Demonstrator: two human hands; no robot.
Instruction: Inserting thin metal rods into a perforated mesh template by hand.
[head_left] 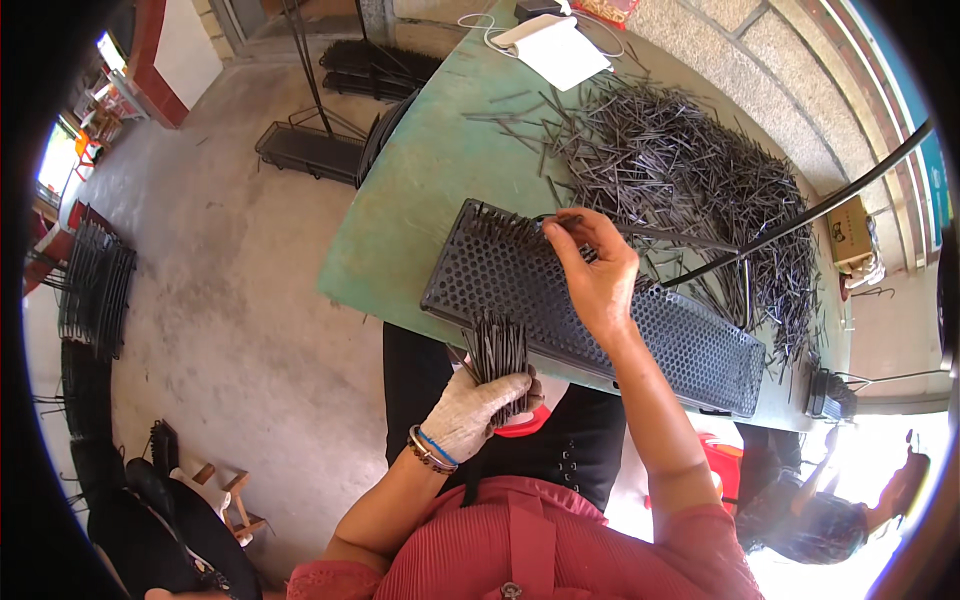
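My left hand (465, 415), in a pale work glove, is closed round an upright bundle of thin black strips (498, 348), just in front of a long black perforated tray (660, 340). The tray lies slantwise along the near edge of the green table (410, 180). Over its far left part, my bare right hand (603, 275) pinches a small dark strip (568, 222) between thumb and fingers. A row of short strips (500, 228) stands in the holes along the tray's far left edge. The fingertips partly hide the pinched strip.
A large heap of loose black strips (690, 160) covers the table's far right. A black rod (830, 210) slants over it. White paper (555, 50) and a cable lie at the back. Black racks (310, 150) stand on the floor at left; another person (815, 510) is at lower right.
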